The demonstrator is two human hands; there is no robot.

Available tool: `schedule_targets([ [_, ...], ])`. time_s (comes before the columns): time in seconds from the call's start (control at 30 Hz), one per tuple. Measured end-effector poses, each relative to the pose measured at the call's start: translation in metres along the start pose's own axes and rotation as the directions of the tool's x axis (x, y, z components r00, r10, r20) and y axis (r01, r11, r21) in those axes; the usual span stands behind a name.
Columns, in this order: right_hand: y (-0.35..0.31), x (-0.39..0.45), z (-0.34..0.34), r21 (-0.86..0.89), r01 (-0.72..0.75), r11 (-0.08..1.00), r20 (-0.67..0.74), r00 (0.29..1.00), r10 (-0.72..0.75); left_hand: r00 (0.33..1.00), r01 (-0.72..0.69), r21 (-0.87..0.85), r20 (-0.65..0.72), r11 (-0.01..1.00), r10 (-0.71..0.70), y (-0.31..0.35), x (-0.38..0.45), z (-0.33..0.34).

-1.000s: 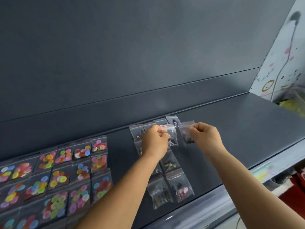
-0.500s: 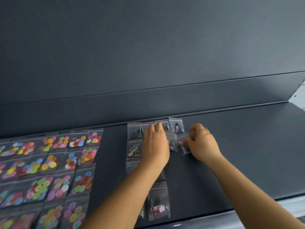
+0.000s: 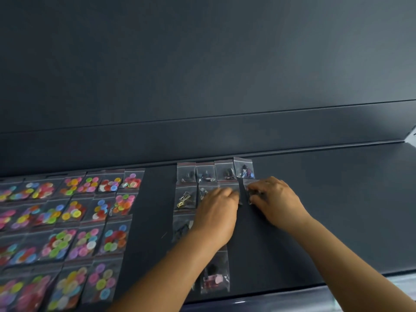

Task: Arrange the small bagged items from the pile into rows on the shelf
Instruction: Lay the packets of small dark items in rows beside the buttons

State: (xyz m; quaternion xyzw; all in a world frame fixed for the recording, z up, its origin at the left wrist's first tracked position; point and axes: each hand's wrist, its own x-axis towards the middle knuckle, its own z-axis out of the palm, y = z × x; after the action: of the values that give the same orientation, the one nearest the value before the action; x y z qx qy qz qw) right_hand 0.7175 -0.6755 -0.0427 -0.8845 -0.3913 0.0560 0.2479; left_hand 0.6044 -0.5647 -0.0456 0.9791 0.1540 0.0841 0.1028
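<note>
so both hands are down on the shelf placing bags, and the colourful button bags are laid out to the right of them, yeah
Not quite: in the head view the colourful button bags lie to the left of the hands. The left hand and right hand are indeed down on the shelf placing bags.

Looks like a shop, prob. a craft/haberdashery display. Main clue: a long dark grey metal shelf [image 3: 337,210] w/ a raised back panel [image 3: 202,64] behind it, retail-gondola style. On the shelf's left part, small clear zip bags of coloured buttons [image 3: 67,233] laid out in neat rows & columns like stock. Nearer the shelf's middle, more clear bags of small metal bits [image 3: 185,199], also in rows against the back edge.
</note>
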Motion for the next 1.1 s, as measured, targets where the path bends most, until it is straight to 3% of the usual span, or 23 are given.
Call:
schedule_targets([
  [0.37, 0.001, 0.001, 0.003, 0.002, 0.092, 0.996, 0.019, 0.996, -0.092, 1.000, 0.022, -0.020, -0.014, 1.000, -0.023, 0.001, 0.003, 0.002],
  [0.8, -0.003, 0.003, 0.000, -0.029, 0.083, 0.996, 0.061, 0.995, -0.081, 0.994, 0.103, 0.031, 0.028, 0.994, -0.104, 0.009, 0.006, 0.000],
  [1.1, -0.041, -0.003, 0.000, -0.160, 0.253, 0.954, 0.084, 0.967, -0.242, 0.977, 0.174, 0.035, -0.128, 0.984, -0.168, -0.013, -0.022, -0.025],
])
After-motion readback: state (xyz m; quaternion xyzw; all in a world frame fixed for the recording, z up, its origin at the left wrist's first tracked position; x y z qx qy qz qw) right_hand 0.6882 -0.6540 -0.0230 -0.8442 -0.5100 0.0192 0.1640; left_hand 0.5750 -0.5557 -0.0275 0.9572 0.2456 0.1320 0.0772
